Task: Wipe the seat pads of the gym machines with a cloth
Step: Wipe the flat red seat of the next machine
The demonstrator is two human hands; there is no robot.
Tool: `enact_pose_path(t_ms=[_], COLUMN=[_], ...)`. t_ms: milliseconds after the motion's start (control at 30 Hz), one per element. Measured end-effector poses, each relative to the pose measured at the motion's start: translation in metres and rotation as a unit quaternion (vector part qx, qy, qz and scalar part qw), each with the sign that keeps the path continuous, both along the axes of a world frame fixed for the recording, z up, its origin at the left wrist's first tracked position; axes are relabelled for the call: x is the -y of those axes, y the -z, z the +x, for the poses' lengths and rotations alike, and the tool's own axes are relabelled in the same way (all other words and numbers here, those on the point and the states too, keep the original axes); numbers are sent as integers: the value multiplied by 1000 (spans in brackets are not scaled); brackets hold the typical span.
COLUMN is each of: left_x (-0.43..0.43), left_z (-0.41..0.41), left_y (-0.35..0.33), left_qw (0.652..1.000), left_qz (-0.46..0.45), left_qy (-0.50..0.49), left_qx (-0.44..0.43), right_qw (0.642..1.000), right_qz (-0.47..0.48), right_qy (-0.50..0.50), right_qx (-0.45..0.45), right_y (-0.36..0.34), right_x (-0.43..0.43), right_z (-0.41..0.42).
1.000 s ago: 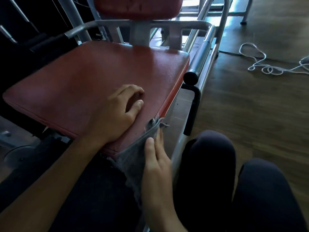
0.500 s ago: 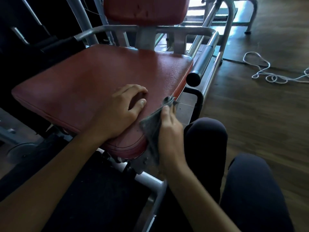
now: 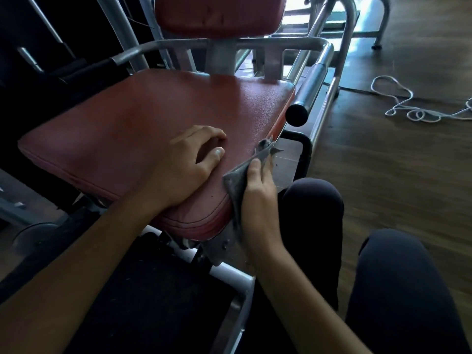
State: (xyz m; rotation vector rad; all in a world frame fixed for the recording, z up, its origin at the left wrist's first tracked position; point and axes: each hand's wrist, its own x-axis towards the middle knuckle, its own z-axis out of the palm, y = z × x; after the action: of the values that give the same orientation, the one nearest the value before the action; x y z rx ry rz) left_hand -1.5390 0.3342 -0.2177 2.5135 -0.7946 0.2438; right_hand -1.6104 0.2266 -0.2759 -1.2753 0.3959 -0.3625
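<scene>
Head view: thin grey cloth (image 3: 237, 183), likely soft and light, pinched bunched by right hand (image 3: 258, 200). Padded red vinyl seat pad (image 3: 140, 111), likely firm and smooth; left hand (image 3: 176, 175) rests relaxed on it.

Grained red vinyl seat pad (image 3: 158, 118), grey woven cloth (image 3: 236, 185), brushed-metal frame (image 3: 314, 80)

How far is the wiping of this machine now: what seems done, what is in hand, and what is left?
Done: nothing can be confirmed; the top of the seat pad shows no clear wipe marks. In hand: the right hand holds the grey cloth against the pad's right side edge, and the left hand rests on top. Left: probably the back pad above, with no cloth near it.
</scene>
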Motion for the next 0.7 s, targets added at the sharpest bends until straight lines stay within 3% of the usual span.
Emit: enact_pose_path(t_ms=[133, 300, 467, 700], left_x=[-4, -5, -4, -1], left_z=[3, 3, 3, 3], left_y=[-4, -2, -1, 1], left_qw=[999, 999, 1000, 1000], left_qz=[12, 7, 4, 8], left_qy=[32, 31, 27, 24], left_qx=[-18, -19, -11, -11], right_qw=[996, 999, 997, 1000], right_qz=[14, 7, 9, -13], right_qy=[-25, 33, -27, 1], right_qx=[84, 29, 73, 16], right_y=[-2, 3, -6, 0], right_x=[-33, -3, -40, -8], right_z=[-54, 4, -69, -18])
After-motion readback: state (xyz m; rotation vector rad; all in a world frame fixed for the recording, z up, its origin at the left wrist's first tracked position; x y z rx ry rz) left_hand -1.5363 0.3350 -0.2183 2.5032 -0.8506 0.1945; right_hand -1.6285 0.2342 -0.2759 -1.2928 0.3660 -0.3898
